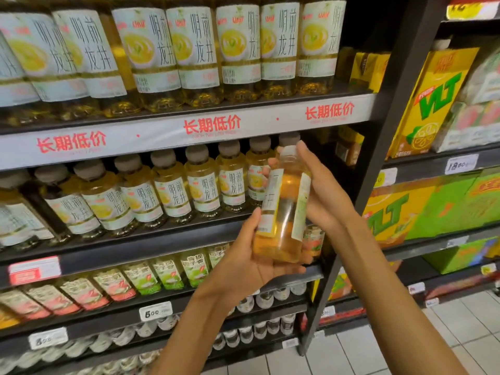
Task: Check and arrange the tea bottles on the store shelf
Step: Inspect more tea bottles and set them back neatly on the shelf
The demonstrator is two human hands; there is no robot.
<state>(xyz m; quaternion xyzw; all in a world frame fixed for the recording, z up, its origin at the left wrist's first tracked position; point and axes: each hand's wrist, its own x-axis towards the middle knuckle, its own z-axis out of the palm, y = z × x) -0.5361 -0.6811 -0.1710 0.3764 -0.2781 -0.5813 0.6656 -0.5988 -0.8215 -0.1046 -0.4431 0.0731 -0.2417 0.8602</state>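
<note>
Two hands hold one tea bottle (282, 209) in front of the shelf (151, 239). Our left hand (243, 263) cups its base from below, fingers (286, 269) curled under the bottom and thumb up along the label. Our right hand (322, 193) grips the upper half from the right, fingers wrapped behind near the cap. The bottle stands nearly upright, clear of the shelf, its label seam towards us. Behind it a row of like bottles (173, 190) lines the middle shelf; yellow cartons (430, 101) stand in the next bay.
</note>
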